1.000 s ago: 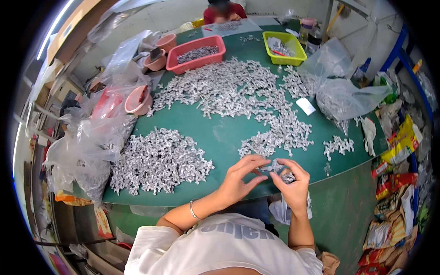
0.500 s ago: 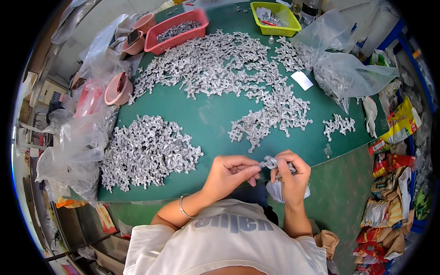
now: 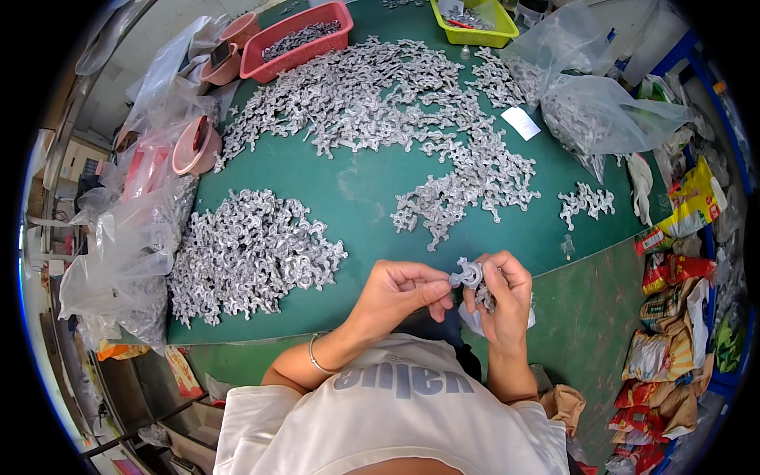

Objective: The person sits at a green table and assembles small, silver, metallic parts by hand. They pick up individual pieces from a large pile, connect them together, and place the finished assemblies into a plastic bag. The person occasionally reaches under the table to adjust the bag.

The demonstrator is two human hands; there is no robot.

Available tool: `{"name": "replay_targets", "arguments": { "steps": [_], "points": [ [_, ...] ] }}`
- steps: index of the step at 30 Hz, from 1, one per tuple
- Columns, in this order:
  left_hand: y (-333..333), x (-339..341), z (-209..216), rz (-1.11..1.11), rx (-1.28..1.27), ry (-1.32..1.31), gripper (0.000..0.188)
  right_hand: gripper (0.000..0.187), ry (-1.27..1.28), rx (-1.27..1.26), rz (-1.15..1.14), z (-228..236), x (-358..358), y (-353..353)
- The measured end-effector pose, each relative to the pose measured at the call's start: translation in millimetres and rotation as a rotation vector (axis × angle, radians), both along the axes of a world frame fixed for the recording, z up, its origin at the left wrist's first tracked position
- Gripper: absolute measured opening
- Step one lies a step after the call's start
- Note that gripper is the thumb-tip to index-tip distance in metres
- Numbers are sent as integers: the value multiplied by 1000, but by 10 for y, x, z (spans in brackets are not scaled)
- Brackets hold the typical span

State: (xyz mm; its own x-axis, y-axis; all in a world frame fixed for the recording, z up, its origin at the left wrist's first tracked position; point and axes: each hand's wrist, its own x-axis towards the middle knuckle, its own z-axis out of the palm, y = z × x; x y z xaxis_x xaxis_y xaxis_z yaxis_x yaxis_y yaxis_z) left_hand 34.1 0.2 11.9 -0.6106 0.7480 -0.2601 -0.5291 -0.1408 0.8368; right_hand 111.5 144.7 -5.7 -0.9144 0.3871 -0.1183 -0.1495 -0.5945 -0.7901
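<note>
In front of my chest, at the table's near edge, my two hands meet around a small silver-grey cast metal part [image 3: 469, 274] with curved arms. The fingers of my right hand [image 3: 509, 299] are wrapped round it, and more grey metal shows beneath them, partly hidden. My left hand [image 3: 402, 294] has thumb and fingertips pinched at the part's left end. Beyond my hands lies a patch of similar metal parts [image 3: 467, 190]. To their left is a dense heap of such parts [image 3: 249, 257].
A wide spread of parts [image 3: 372, 91] covers the green table's [image 3: 356, 178] far side. Behind stand a red tray [image 3: 297, 62] and a yellow-green tray [image 3: 475, 36]. Plastic bags [image 3: 119, 261] line the left edge; another filled bag [image 3: 586, 119] is at right, near a white paper slip [image 3: 520, 123].
The metal part has turned in my right fingers, so its curved arms now show more. My hands stay close together, and the view has tilted slightly.
</note>
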Motion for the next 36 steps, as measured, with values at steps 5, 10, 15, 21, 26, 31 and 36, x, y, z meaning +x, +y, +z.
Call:
{"name": "replay_targets", "arguments": {
  "steps": [5,10,15,21,26,31,36],
  "points": [
    [7,-124,-280,111,-235,545,26,16,-6,-94,-147,-72,-36,96],
    [-1,-392,-829,345,-799,1235,48,17,27,-486,-76,-199,-74,240],
    [68,-491,-928,275,-888,1227,42,16,-5,-479,-7,-479,-54,259],
    [-99,-480,-955,367,-661,1091,36,22,-113,-28,-20,-494,-84,145],
    [-51,-249,-515,434,-490,1013,38,21,-156,171,57,-437,-134,-20],
    [133,-663,-905,536,-675,1228,37,17,-178,269,49,-412,-210,-73],
    [95,-790,-1054,556,-389,678,31,19,-230,411,79,-429,-152,-87]
  ]
}}
